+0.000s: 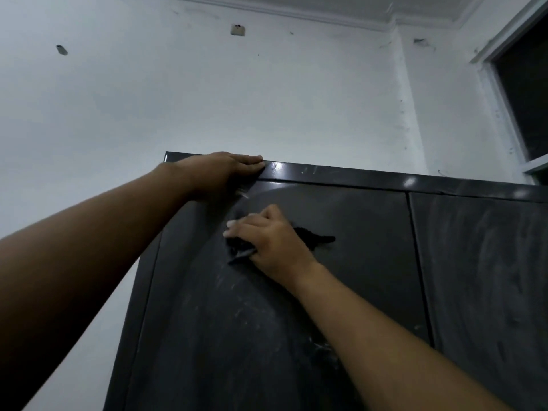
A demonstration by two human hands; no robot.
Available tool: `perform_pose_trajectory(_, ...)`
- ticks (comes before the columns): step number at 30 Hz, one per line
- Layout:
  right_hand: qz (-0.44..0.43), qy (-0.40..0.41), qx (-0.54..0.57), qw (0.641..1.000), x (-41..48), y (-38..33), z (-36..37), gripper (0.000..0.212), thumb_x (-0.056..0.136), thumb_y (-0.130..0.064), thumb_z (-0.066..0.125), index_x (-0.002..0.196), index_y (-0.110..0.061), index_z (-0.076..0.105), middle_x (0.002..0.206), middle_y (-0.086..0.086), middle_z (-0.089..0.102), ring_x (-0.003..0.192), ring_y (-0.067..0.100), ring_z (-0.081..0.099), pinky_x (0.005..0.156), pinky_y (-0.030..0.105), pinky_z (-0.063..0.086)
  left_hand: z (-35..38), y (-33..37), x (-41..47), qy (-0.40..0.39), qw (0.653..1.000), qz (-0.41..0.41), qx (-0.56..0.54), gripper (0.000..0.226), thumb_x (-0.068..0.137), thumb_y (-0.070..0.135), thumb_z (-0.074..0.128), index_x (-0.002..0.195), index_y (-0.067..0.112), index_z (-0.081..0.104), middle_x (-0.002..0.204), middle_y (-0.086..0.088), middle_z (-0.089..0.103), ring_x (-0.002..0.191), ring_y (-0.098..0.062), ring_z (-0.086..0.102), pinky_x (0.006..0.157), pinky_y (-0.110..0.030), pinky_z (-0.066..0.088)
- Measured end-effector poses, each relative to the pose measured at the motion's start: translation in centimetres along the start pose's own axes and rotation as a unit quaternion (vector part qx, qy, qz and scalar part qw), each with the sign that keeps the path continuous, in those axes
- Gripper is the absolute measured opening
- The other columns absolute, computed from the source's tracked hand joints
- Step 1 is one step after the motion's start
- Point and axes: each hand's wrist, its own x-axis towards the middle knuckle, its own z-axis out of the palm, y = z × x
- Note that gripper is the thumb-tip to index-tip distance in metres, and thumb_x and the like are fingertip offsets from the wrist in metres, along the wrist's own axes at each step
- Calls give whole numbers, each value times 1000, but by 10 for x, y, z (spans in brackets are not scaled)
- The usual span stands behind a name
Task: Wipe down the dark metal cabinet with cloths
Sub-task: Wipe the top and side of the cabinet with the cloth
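A tall dark metal cabinet [370, 262] with two doors fills the lower right of the head view, its front streaked with pale dust. My right hand [267, 238] presses a dark cloth [314, 240] flat against the upper part of the left door. The cloth sticks out to the right of my fingers and below them. My left hand [225, 170] rests palm down on the cabinet's top left edge, fingers flat and together, with nothing in it.
A white wall [207, 99] rises behind the cabinet, with a small fitting [238, 30] high up. A dark window opening [527, 99] with a pale frame stands at the upper right. The seam between the two doors [419, 262] runs down right of my hand.
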Motion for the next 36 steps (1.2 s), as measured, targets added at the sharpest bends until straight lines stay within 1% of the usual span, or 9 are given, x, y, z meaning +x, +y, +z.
perform_pose_trajectory(2,-16,-17,3,1000,-3,13,-15,32,73,-4,76,101,-18,77,115,-1,74,84,24,56,80,22,36,0,-1,-6,9,1000,3,-14,85,89,2,65,155,40,25,163,16,19,147,-15,31,114,-43,37)
perform_pose_trajectory(6,94,55,6,994,2,35,-34,38,68,-6,71,103,-20,77,114,-4,74,93,15,63,87,12,27,-7,-10,-24,33,998,-48,-16,87,82,-7,54,154,36,32,162,4,28,146,-21,32,113,-45,38)
perform_pose_trajectory(10,148,99,-12,984,6,28,-18,37,73,-9,70,107,-22,76,114,-8,73,92,17,62,81,19,28,-9,-25,-51,27,995,-100,4,88,84,-7,52,156,36,24,164,0,23,149,-24,25,115,-45,35)
perform_pose_trajectory(16,-47,-30,0,998,-14,27,-32,26,85,-29,67,107,-20,77,117,-7,72,82,19,49,77,24,40,5,-24,-69,-23,993,-109,28,103,84,-4,59,159,28,-2,167,-7,-12,154,-23,-7,124,-41,14)
perform_pose_trajectory(18,-73,-68,-3,995,-10,36,-48,26,88,-30,62,107,-19,77,119,-7,72,84,19,58,78,26,41,9,-25,-76,-39,993,-103,32,104,84,0,60,159,27,-7,165,-7,-19,153,-22,-13,125,-42,12)
perform_pose_trajectory(26,186,153,-132,961,30,27,-6,41,75,0,64,113,-13,72,112,5,74,81,36,57,76,25,29,12,-36,-93,1,994,-74,76,93,88,9,54,160,22,-4,168,2,-6,153,-15,11,124,-36,7)
perform_pose_trajectory(29,62,128,-157,977,38,2,15,42,70,-4,61,110,-7,72,112,9,73,82,23,49,76,31,33,2,-45,-95,-20,992,-95,77,95,87,7,52,159,36,-2,164,21,-8,151,-5,14,123,-41,7)
perform_pose_trajectory(33,-93,-24,-89,991,24,-2,3,39,77,-6,68,116,-12,73,124,2,69,82,24,52,80,26,39,5,-43,-100,-23,992,-115,37,104,81,5,55,157,42,-4,161,28,-12,150,0,8,123,-45,9)
perform_pose_trajectory(36,-105,-83,-77,988,24,16,-19,44,75,2,69,115,-14,74,127,-1,68,90,22,59,86,19,34,14,-38,-101,-10,993,-118,3,107,78,6,56,158,40,-6,162,25,-14,150,1,-3,123,-47,10)
